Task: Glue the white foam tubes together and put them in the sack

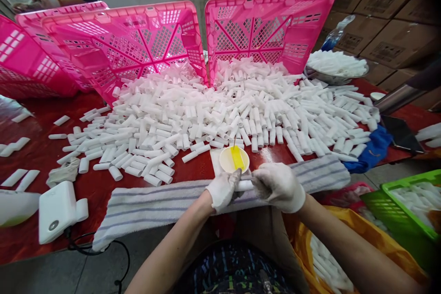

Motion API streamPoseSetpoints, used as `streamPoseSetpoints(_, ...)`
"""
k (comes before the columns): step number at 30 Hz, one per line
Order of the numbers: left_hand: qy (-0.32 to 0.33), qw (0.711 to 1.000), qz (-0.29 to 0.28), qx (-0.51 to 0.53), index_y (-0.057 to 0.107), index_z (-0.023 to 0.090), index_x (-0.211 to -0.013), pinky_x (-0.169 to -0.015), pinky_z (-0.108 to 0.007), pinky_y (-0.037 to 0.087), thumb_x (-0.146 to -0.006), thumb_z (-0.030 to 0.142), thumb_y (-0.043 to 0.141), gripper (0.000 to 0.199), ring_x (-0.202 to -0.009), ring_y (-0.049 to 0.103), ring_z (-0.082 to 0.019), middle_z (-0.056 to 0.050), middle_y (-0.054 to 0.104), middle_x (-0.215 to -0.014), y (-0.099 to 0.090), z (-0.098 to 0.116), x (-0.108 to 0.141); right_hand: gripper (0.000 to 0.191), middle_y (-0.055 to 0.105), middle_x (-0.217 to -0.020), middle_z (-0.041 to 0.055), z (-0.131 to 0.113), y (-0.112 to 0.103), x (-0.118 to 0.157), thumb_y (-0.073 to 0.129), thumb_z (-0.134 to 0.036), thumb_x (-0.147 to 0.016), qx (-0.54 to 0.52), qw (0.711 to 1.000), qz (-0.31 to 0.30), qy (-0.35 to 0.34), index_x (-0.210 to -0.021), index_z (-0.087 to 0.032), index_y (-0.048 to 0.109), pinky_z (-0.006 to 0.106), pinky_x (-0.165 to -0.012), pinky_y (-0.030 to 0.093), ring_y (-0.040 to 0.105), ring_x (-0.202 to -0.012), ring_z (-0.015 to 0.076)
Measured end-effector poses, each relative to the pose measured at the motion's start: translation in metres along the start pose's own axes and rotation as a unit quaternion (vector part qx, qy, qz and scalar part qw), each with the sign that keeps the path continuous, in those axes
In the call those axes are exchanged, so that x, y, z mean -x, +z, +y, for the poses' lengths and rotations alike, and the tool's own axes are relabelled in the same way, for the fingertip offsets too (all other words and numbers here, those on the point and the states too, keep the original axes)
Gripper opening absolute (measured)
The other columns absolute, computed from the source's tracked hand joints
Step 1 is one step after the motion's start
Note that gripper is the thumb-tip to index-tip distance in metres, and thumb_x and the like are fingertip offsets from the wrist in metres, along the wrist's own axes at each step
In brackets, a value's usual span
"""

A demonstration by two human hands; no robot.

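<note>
A short white plastic tube [244, 186] lies level between my gloved hands, just past the table's near edge. My left hand [222, 191] is closed on its left end, thumb on top. At the other end, the fingers of my right hand [279, 187] are pinched together around the tube; the exact fingertip contact is partly hidden. Right beyond them sits a small cream-coloured bowl [226, 160] with a yellow strip [237, 158] and a thin stick in it. A wide heap of white tubes [213, 115] spreads behind the bowl.
A striped towel [148, 204] covers the table's front edge. Pink crates [255, 2] stand tipped behind the heap. A white box-shaped device [57, 213] with a cable is at left. An orange bag [344, 220] and green basket [382, 202] sit at right. Another person's hand [43, 1] shows far left.
</note>
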State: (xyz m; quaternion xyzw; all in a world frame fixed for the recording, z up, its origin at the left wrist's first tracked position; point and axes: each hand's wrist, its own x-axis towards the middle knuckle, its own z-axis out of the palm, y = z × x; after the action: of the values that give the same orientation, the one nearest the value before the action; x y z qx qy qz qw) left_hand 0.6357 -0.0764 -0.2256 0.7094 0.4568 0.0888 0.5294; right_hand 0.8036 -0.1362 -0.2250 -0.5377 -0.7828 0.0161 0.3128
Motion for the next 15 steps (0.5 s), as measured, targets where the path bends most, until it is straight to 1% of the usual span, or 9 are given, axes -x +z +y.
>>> streamPoseSetpoints(1, 0.000, 1.000, 0.001, -0.006, 0.061, 0.017, -0.064, -0.064, -0.028, 0.050, -0.097, 0.045, 0.026, 0.056, -0.057, 0.060, -0.017, -0.007, 0.066, -0.061, 0.005, 0.003, 0.000, 0.031, 0.051, -0.053, -0.0002, -0.004, 0.003, -0.001, 0.050, -0.025, -0.087, 0.017, 1.000, 0.011, -0.013, -0.057, -0.019, 0.052, 0.026, -0.049, 0.029, 0.043, -0.048, 0.0093)
streamPoseSetpoints(2, 0.001, 1.000, 0.019, -0.015, 0.064, 0.017, -0.069, -0.071, -0.028, 0.051, -0.097, 0.041, 0.027, 0.052, -0.065, 0.064, -0.018, -0.009, 0.070, -0.069, 0.011, 0.006, 0.000, 0.031, 0.052, -0.053, -0.0004, -0.007, 0.007, -0.001, 0.048, -0.024, -0.088, 0.009, 0.999, 0.034, 0.003, -0.058, -0.019, 0.051, 0.026, -0.049, 0.030, 0.044, -0.048, 0.0091)
streamPoseSetpoints(4, -0.002, 0.994, 0.101, -0.047, 0.068, 0.016, -0.080, -0.080, -0.030, 0.051, -0.097, 0.040, 0.026, 0.051, -0.079, 0.068, -0.021, -0.013, 0.073, -0.085, 0.020, 0.011, 0.002, 0.033, 0.051, -0.052, -0.0016, -0.011, 0.015, 0.001, 0.044, -0.025, -0.093, -0.044, 0.989, 0.097, 0.099, -0.061, -0.019, 0.050, 0.023, -0.047, 0.032, 0.045, -0.046, 0.0083)
streamPoseSetpoints(6, -0.002, 0.983, 0.167, -0.076, 0.070, 0.016, -0.084, -0.080, -0.032, 0.051, -0.097, 0.043, 0.025, 0.054, -0.082, 0.068, -0.023, -0.015, 0.073, -0.088, 0.026, 0.014, 0.003, 0.036, 0.050, -0.050, -0.0027, -0.012, 0.018, 0.006, 0.041, -0.029, -0.096, -0.083, 0.966, 0.147, 0.195, -0.062, -0.019, 0.046, 0.021, -0.044, 0.032, 0.044, -0.042, 0.0078)
streamPoseSetpoints(7, 0.005, 0.983, 0.170, -0.076, 0.070, 0.016, -0.083, -0.080, -0.033, 0.051, -0.097, 0.043, 0.024, 0.055, -0.081, 0.069, -0.023, -0.015, 0.073, -0.087, 0.028, 0.015, 0.004, 0.036, 0.049, -0.050, -0.0027, -0.011, 0.017, 0.009, 0.041, -0.029, -0.096, -0.079, 0.963, 0.156, 0.204, -0.062, -0.020, 0.046, 0.022, -0.044, 0.032, 0.044, -0.042, 0.0081)
streamPoseSetpoints(11, 0.025, 0.998, 0.051, -0.022, 0.068, 0.015, -0.080, -0.081, -0.033, 0.052, -0.097, 0.037, 0.026, 0.051, -0.079, 0.069, -0.022, -0.014, 0.073, -0.081, 0.028, 0.019, 0.004, 0.030, 0.054, -0.053, 0.0004, -0.010, 0.005, 0.015, 0.043, -0.024, -0.092, 0.027, 0.991, 0.119, 0.047, -0.064, -0.020, 0.051, 0.026, -0.050, 0.035, 0.051, -0.047, 0.0122)
streamPoseSetpoints(12, 0.023, 0.998, 0.049, -0.021, 0.068, 0.015, -0.080, -0.082, -0.033, 0.052, -0.098, 0.036, 0.026, 0.050, -0.080, 0.069, -0.022, -0.014, 0.073, -0.081, 0.029, 0.020, 0.004, 0.030, 0.054, -0.053, 0.0006, -0.011, 0.004, 0.013, 0.043, -0.023, -0.092, 0.037, 0.991, 0.124, 0.046, -0.063, -0.020, 0.051, 0.026, -0.050, 0.035, 0.050, -0.047, 0.0123)
streamPoseSetpoints(13, 0.021, 0.997, 0.069, -0.033, 0.068, 0.015, -0.080, -0.082, -0.033, 0.052, -0.098, 0.036, 0.025, 0.051, -0.080, 0.069, -0.022, -0.014, 0.073, -0.082, 0.031, 0.020, 0.004, 0.032, 0.054, -0.052, 0.0003, -0.013, 0.004, 0.011, 0.042, -0.023, -0.093, 0.028, 0.986, 0.141, 0.085, -0.062, -0.020, 0.049, 0.026, -0.048, 0.034, 0.049, -0.045, 0.0117)
streamPoseSetpoints(15, 0.020, 0.986, 0.147, -0.073, 0.069, 0.016, -0.080, -0.082, -0.035, 0.052, -0.098, 0.040, 0.024, 0.054, -0.081, 0.069, -0.024, -0.016, 0.073, -0.084, 0.038, 0.020, 0.003, 0.036, 0.051, -0.048, -0.0009, -0.016, 0.006, 0.007, 0.040, -0.027, -0.095, -0.022, 0.958, 0.189, 0.214, -0.060, -0.021, 0.044, 0.023, -0.042, 0.032, 0.047, -0.041, 0.0101)
